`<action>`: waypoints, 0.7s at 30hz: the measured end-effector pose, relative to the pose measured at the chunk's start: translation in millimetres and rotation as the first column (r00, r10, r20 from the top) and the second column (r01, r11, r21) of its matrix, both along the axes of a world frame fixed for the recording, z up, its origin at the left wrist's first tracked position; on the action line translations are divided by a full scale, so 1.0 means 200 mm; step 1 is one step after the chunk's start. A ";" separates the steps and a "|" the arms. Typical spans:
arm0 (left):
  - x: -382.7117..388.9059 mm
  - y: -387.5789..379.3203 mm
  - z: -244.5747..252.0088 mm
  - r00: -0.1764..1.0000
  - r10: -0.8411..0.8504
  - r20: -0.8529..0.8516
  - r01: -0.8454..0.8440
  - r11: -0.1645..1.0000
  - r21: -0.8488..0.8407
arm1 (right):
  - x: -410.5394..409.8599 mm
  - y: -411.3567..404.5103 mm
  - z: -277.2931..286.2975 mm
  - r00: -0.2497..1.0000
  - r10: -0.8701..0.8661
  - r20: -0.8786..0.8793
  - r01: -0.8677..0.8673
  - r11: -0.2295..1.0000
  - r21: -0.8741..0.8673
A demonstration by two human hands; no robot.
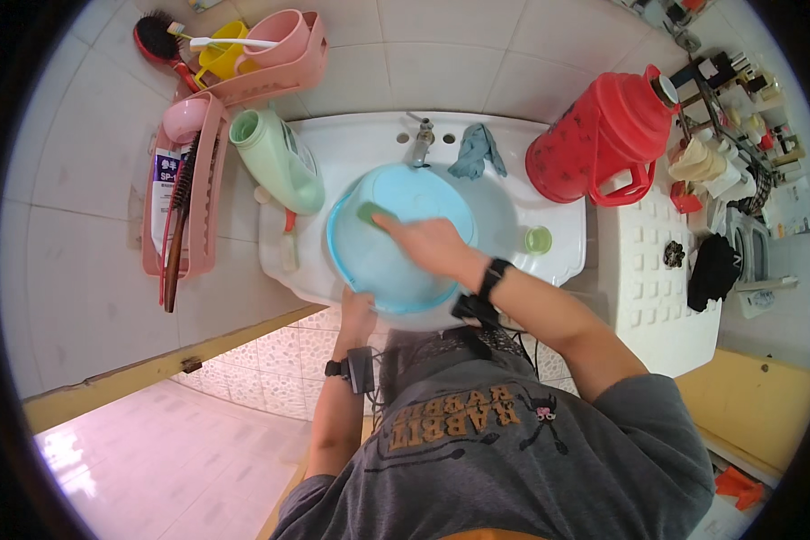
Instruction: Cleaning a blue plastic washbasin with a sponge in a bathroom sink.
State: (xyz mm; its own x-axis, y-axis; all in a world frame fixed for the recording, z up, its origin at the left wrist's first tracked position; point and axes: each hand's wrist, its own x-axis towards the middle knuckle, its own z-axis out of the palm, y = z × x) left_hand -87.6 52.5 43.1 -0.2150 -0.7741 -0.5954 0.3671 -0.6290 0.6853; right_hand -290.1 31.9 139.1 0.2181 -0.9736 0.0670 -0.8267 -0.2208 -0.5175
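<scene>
A light blue plastic basin (415,196) sits tilted in the white ceramic washbasin (351,138), below the metal tap (423,143). I cannot tell whether its inside or its underside faces up. My left hand (357,312) grips the basin's darker blue rim at the lower left, near the washbasin's front edge. A green scouring pad (375,214) is pinched in the fingers of my right hand (428,244) and lies against the basin's wall. The right hand looks slightly blurred. Both wrists wear black straps with small dark devices.
Left of the basin stand a pale green detergent bottle (280,162) and a small red-topped bottle (289,243). A grey-blue cloth (477,151), a green cup (538,239) and a red thermos flask (597,138) are to the right. Pink wall baskets (212,196) hold brushes and toothpaste.
</scene>
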 end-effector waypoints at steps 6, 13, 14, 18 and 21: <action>0.03 0.01 -0.03 0.999 -0.004 -0.040 0.006 0.999 0.039 | 0.04 -0.28 -0.12 0.999 -0.034 0.032 0.033 0.999 0.025; 0.01 0.05 -0.03 0.996 0.083 -0.029 -0.083 0.996 0.020 | 0.01 0.02 0.05 0.995 0.090 -0.045 -0.081 0.981 0.175; 0.02 0.04 -0.04 0.999 0.049 -0.022 -0.049 0.999 0.011 | 0.00 -0.03 0.05 0.997 0.065 -0.027 -0.060 0.984 0.170; 0.05 0.02 -0.07 1.000 0.009 -0.002 -0.009 0.999 -0.039 | -0.03 -0.35 0.00 0.996 -0.013 -0.084 0.026 0.986 0.163; -0.04 0.00 0.00 0.999 -0.033 0.002 0.033 0.999 -0.016 | -0.20 -0.53 -0.25 0.987 -0.128 -0.095 0.139 0.982 0.125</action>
State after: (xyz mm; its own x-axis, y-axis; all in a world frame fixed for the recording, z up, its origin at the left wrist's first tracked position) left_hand -95.7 51.7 43.1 -0.2401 -0.7758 -0.5835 0.3450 -0.6300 0.6957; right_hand -330.0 -73.6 88.4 0.0847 -0.9935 -0.0760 -0.8869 -0.0404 -0.4602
